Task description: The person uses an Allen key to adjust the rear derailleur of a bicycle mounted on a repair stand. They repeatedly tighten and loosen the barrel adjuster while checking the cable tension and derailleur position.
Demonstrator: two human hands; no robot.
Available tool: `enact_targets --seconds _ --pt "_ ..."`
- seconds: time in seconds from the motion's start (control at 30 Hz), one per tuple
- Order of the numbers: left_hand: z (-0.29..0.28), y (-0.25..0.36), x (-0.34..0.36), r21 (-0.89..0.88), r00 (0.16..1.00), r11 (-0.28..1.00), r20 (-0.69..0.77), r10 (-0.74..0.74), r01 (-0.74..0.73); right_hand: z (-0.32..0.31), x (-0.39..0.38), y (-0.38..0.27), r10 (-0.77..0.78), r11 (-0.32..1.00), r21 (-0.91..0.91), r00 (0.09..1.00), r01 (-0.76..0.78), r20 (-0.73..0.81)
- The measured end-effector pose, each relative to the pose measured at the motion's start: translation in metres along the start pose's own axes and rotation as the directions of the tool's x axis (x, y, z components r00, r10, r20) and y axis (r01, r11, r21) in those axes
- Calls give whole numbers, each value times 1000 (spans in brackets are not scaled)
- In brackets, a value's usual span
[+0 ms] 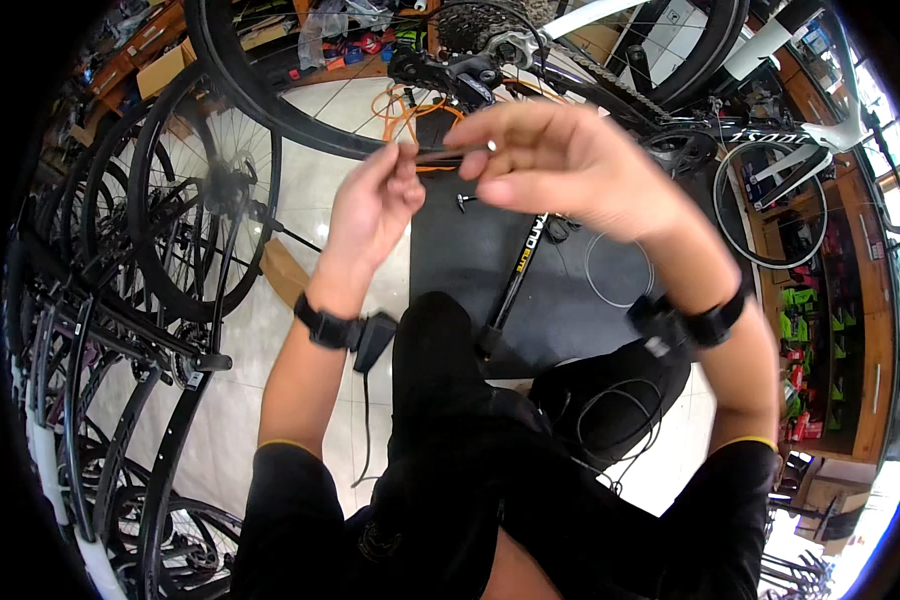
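My left hand (368, 208) is raised in front of me, thumb and fingers pinched on one end of a thin dark rod (438, 156). The rod points right, toward my right hand (580, 165), whose fingers are curved and apart from the thumb. A small bright tip (491, 147) shows beside the right fingers; motion blur hides whether they touch the rod. Just beyond both hands are a bicycle's rear derailleur (470, 75), chain (605, 80) and sprockets (485, 28).
A floor pump (517, 275) lies on the dark mat (450, 265) below my hands. Looped cable (620, 400) rests over my right leg. Bicycles (175, 260) crowd the left side. Wooden shelving (875, 330) with goods stands right. Orange cable (395, 110) lies behind the hands.
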State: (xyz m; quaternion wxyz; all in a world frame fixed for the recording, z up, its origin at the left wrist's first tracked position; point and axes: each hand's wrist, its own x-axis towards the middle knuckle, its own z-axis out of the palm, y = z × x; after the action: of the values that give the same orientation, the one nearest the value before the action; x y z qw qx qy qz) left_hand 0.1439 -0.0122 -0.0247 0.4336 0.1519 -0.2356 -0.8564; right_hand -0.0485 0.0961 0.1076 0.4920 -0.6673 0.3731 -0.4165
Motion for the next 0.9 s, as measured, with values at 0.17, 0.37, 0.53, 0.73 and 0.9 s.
enact_targets --seconds 0.17,0.37,0.53,0.73,0.9 --pt "-18 -26 -50 293 952 927 -123 279 -234 51 24 98 66 978 209 914 21 -401" --pt "-24 -11 -73 704 783 545 25 621 -455 65 70 111 115 910 408 895 79 -430" --pt "-21 -7 -78 806 736 373 110 668 -460 69 77 111 92 897 426 892 119 -443" --pt "-23 -10 -84 830 740 330 139 658 -449 70 73 112 87 909 403 896 108 -436" --pt "-21 -7 -86 855 740 263 189 645 -447 66 70 107 124 912 409 921 42 -370"
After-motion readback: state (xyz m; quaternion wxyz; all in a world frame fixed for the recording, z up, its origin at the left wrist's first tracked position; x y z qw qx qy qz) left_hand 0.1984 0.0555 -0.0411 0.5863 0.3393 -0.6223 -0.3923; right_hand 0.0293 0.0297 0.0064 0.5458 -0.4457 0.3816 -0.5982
